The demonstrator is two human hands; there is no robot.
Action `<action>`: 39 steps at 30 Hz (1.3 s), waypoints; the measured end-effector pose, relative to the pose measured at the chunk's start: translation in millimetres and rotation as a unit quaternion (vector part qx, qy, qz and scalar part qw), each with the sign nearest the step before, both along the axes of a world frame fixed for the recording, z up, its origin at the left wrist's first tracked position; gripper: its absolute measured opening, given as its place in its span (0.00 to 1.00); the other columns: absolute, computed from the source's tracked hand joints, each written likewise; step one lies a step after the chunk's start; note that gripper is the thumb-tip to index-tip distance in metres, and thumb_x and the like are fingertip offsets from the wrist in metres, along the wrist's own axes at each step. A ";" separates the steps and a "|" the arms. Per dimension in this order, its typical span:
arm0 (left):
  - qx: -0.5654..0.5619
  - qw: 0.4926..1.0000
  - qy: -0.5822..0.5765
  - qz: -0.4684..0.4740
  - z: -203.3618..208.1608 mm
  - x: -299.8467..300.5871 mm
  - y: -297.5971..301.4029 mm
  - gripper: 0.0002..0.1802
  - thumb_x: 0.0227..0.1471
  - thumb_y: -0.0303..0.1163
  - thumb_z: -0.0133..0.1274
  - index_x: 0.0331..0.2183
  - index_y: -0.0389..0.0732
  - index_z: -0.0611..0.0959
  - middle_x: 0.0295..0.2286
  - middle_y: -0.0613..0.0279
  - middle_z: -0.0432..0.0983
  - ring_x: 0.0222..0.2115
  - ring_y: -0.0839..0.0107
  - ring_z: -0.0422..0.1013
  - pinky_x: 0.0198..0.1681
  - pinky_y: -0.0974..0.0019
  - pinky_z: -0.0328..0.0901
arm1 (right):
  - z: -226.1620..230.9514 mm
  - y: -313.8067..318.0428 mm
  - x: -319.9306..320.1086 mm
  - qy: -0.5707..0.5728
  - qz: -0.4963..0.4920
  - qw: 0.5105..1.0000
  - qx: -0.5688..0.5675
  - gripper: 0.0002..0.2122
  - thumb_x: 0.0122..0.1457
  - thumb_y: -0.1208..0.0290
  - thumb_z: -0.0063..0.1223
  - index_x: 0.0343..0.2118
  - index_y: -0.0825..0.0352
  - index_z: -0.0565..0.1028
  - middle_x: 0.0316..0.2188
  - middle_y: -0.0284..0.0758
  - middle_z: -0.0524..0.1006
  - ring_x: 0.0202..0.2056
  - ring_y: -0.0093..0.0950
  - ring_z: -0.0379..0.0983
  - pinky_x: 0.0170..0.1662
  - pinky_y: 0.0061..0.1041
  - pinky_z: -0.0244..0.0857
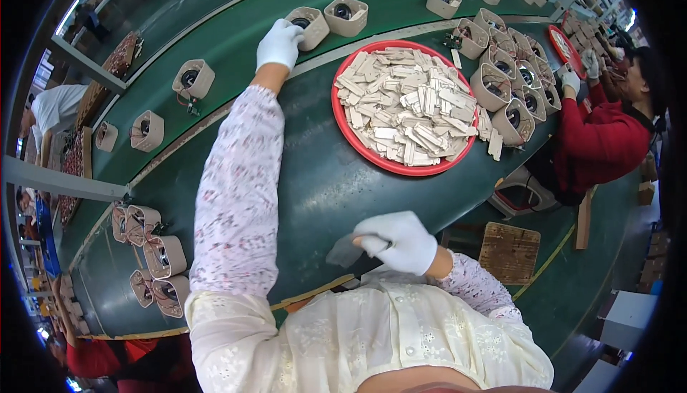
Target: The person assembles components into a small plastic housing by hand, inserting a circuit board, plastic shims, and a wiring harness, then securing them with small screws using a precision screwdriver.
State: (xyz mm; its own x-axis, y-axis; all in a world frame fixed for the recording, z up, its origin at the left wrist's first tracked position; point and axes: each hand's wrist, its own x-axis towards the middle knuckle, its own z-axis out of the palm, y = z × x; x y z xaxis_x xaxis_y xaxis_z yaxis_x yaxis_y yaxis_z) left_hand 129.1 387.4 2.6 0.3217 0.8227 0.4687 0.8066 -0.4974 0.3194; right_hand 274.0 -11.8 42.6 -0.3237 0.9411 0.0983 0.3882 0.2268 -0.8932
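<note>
At the far side of the bench, my gloved left hand (279,44) grips the near-left edge of a beige speaker housing (315,34) with a round black speaker inside. Another beige speaker housing (346,18) stands just right of it on the green conveyor belt (236,42). Close to my body, my gloved right hand (401,243) is closed, fingers bent together above the bench's near edge. A pale, see-through patch (345,251) shows at its fingertips; I cannot make out what it is. Between my hands and to the right lies a red round tray (343,124) heaped with flat beige plastic pieces (408,103).
Several speaker housings (162,255) with wires cluster at the left on the bench (322,210); more (513,119) crowd right of the tray. Others (193,79) sit along the belt. A co-worker in red (601,132) works at the right, near a wooden stool (508,252).
</note>
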 end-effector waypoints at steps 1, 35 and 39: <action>0.037 0.997 0.008 -0.062 5.6 -11.2 -21.1 0.08 0.57 0.35 0.54 0.35 0.49 0.86 0.42 0.62 0.77 0.43 0.56 0.76 0.45 0.55 0.71 | 6.3 -2.0 2.2 0.033 -0.055 0.997 -0.030 0.06 0.61 0.72 0.58 0.38 0.66 0.81 0.28 0.38 0.81 0.26 0.31 0.79 0.32 0.28 0.72; -0.600 0.534 -0.589 -0.089 7.0 -118.5 -373.0 0.32 0.71 0.52 0.36 0.63 0.38 0.65 0.27 0.68 0.66 0.21 0.77 0.58 0.24 0.73 0.55 | -32.3 55.0 -39.4 -0.022 -0.126 0.965 0.228 0.09 0.56 0.77 0.61 0.41 0.65 0.81 0.35 0.39 0.83 0.32 0.36 0.81 0.36 0.30 0.74; -0.571 0.311 -0.736 -0.185 12.4 -115.3 -388.1 0.37 0.68 0.57 0.37 0.64 0.37 0.62 0.35 0.64 0.65 0.27 0.74 0.58 0.31 0.70 0.55 | 8.5 38.0 -7.6 -0.009 -0.053 0.981 0.185 0.12 0.55 0.80 0.59 0.43 0.66 0.82 0.29 0.37 0.82 0.29 0.33 0.80 0.33 0.29 0.73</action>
